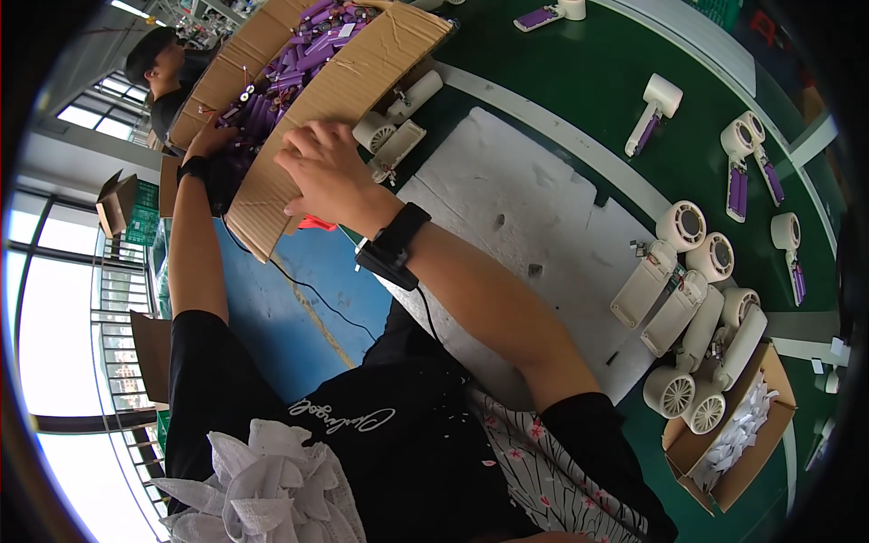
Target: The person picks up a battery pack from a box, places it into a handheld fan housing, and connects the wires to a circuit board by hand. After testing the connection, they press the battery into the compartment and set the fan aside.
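A cardboard box (376, 50) at the upper left holds many purple battery packs (312, 54) with wires and small round parts. My left hand (213, 138) reaches in among the packs at the near end of the box. Its fingertips are partly hidden there, so I cannot make out whether it grips a pack. My right hand (321, 167) is bent over the box's near flap, fingers curled against the cardboard and thumb by its edge. Beside that hand, cream fan housings (398, 136) lie against the box. A black band with a small cabled box circles my right wrist.
White foam sheet (507, 208) covers the bench at centre. Several cream handheld-fan housings (683, 226) cluster on its right edge, by a small carton of white pieces (747, 425). Fans with purple packs (656, 104) lie on the green belt (579, 72). Another person (163, 63) stands beyond the box.
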The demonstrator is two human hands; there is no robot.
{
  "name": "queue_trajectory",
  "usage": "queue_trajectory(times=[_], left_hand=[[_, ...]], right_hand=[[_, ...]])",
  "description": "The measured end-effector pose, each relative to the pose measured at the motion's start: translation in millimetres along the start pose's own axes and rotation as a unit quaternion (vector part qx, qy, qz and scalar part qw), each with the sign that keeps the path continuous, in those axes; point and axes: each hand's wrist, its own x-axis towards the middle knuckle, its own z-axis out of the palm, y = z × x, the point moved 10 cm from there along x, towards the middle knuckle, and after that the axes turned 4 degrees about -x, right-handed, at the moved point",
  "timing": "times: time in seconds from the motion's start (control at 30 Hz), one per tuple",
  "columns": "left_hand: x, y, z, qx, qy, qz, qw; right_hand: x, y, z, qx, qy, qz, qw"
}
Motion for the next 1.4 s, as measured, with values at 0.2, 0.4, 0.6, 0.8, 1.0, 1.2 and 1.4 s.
queue_trajectory(times=[0.2, 0.4, 0.6, 0.8, 1.0, 1.2, 1.4], left_hand=[[-50, 20, -8, 0.152, 0.125, -0.106, 0.975], [-7, -44, -18, 0.095, 0.115, -0.118, 0.982], [18, -15, -1, 0.017, 0.018, 0.010, 1.000], [25, -30, -10, -0.030, 0.014, 0.035, 0.999], [-5, 2, -3, 0.108, 0.072, -0.064, 0.989], [-25, 3, -25, 0.197, 0.130, -0.145, 0.961], [-5, -25, -33, 0.232, 0.129, -0.180, 0.947]], right_hand=[[-5, 3, 4, 0.000, 0.001, 0.004, 1.000], [1, -4, -1, 0.007, 0.005, -0.003, 1.000], [0, 2, -1, -0.002, 0.014, 0.004, 1.000], [1, -4, 2, 0.014, 0.005, 0.003, 1.000], [-3, 7, 4, 0.014, -0.006, 0.014, 1.000], [1, 1, 3, 0.019, -0.010, 0.011, 1.000], [1, -2, 3, 0.022, -0.013, 0.009, 1.000]])
